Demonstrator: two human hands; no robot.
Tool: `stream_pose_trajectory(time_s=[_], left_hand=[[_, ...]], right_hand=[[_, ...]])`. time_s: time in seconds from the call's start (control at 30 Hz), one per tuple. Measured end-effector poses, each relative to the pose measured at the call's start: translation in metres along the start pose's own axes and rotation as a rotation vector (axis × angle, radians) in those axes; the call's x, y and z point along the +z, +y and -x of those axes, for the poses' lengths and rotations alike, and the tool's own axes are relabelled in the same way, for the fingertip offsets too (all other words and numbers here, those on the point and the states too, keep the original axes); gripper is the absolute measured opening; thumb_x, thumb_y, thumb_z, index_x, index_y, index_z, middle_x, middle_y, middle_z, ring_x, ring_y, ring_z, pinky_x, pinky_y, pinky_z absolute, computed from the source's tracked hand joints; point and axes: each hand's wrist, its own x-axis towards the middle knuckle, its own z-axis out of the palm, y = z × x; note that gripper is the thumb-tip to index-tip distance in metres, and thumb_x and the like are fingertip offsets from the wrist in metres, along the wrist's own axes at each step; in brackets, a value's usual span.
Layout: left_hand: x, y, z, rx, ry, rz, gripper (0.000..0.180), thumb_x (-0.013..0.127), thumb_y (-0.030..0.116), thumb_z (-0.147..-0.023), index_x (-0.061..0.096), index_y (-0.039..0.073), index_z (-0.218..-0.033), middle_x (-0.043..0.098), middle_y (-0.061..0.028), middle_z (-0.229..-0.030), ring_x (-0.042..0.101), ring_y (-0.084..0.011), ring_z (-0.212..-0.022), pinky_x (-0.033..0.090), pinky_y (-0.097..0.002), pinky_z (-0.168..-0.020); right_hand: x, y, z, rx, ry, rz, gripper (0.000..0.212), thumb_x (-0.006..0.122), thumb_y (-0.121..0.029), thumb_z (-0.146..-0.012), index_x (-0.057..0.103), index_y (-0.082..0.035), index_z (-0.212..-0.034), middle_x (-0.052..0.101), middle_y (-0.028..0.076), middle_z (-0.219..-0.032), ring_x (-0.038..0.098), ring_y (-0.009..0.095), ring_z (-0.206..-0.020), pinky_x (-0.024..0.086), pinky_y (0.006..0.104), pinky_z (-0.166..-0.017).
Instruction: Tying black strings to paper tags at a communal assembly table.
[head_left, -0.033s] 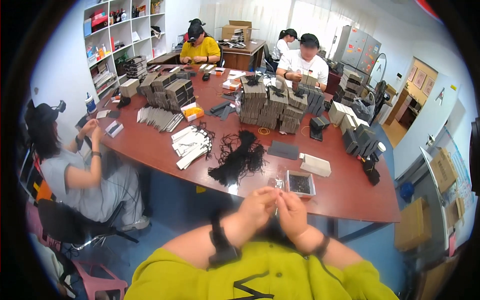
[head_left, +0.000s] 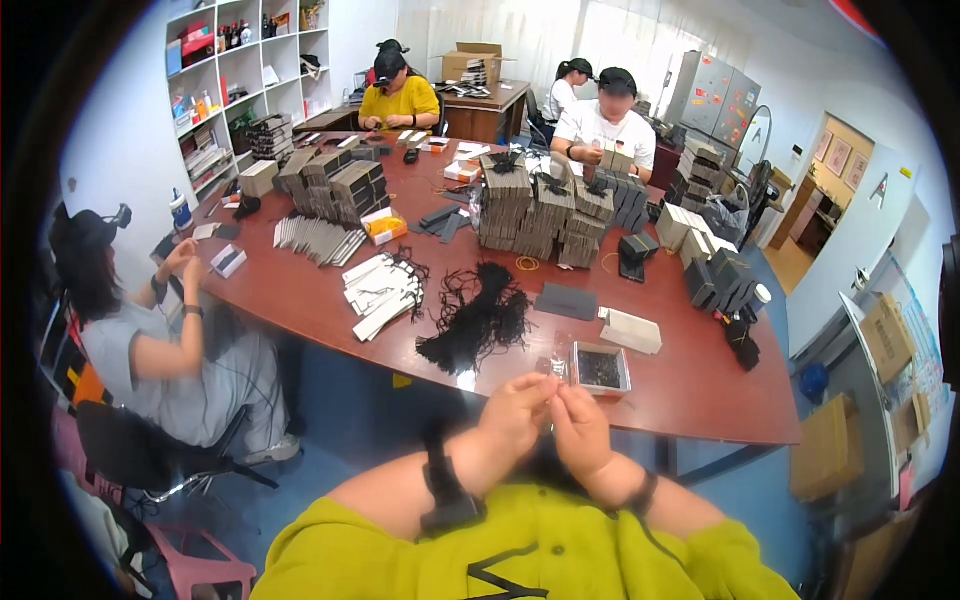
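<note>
The left hand (head_left: 515, 415) and right hand (head_left: 583, 430) meet just off the near edge of the counter (head_left: 715, 405). In each grip, thumb and fingertips are pinched together, the two grips touching or nearly so; whatever may sit between them is too small to make out. The nearest thing, an open box (head_left: 627, 374) of small dark pieces (head_left: 600, 369), stands at the counter's near edge, just beyond and to the right of the grips. A shiny clear packet (head_left: 557, 366) lies beside the box's left wall, near the fingertips. Farther from the edge lie a pale stack of cards (head_left: 632, 331), a dark flat sheet (head_left: 567, 300) and, to the left, a tangled bundle of black cords (head_left: 475, 318).
</note>
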Motion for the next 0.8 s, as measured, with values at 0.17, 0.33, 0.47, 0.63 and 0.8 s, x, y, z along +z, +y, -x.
stream_pose_trajectory(time_s=[0.17, 0.33, 0.47, 0.63, 0.8], left_hand=[[-0.019, 0.004, -0.007, 0.686, -0.144, -0.864, 0.005, 0.068, 0.0, -0.077, 0.064, 0.003, -0.078, 0.058, -0.0032, -0.075, 0.052, -0.0121, -0.065, 0.041, -0.0235, -0.058], [-0.028, 0.021, -0.009, 1.121, -0.436, -1.204, 0.014, 0.072, -0.003, -0.07, 0.065, 0.003, -0.08, 0.058, -0.0039, -0.076, 0.054, -0.0142, -0.068, 0.042, -0.0242, -0.059], [-0.017, 0.022, 0.0, 1.038, -0.471, -1.154, 0.015, 0.07, -0.005, -0.071, 0.064, 0.003, -0.082, 0.059, -0.006, -0.078, 0.056, -0.0154, -0.07, 0.044, -0.0245, -0.062], [-0.009, 0.013, 0.009, 0.653, -0.36, -0.733, 0.016, 0.067, -0.008, -0.073, 0.062, 0.002, -0.085, 0.059, -0.0074, -0.08, 0.057, -0.0159, -0.073, 0.046, -0.0243, -0.066], [0.008, 0.032, 0.023, 0.878, -0.545, -1.083, 0.018, 0.066, -0.009, -0.072, 0.061, 0.002, -0.085, 0.061, -0.0082, -0.084, 0.06, -0.0181, -0.075, 0.047, -0.0244, -0.066]], right_hand=[[0.002, 0.003, -0.001, 0.887, -0.011, -1.235, 0.017, 0.052, -0.023, -0.092, 0.057, -0.007, -0.087, 0.049, -0.002, -0.068, 0.04, 0.008, -0.058, 0.032, 0.0221, -0.054], [-0.013, 0.012, -0.003, 1.089, -0.12, -1.38, 0.012, 0.055, -0.017, -0.089, 0.056, -0.005, -0.086, 0.052, -0.001, -0.068, 0.043, 0.007, -0.057, 0.033, 0.0203, -0.053], [-0.017, 0.001, -0.009, 1.043, -0.116, -1.305, 0.009, 0.057, -0.013, -0.087, 0.058, -0.004, -0.087, 0.055, 0.001, -0.071, 0.044, 0.007, -0.057, 0.034, 0.0205, -0.053], [-0.032, -0.022, -0.012, 0.603, -0.063, -0.678, 0.006, 0.062, -0.007, -0.082, 0.065, -0.002, -0.083, 0.057, 0.002, -0.071, 0.05, 0.01, -0.061, 0.04, 0.0222, -0.057], [-0.059, -0.045, -0.022, 0.132, -0.141, -0.174, 0.006, 0.069, -0.006, -0.077, 0.068, -0.002, -0.081, 0.061, 0.006, -0.071, 0.057, 0.015, -0.065, 0.045, 0.0244, -0.06]])
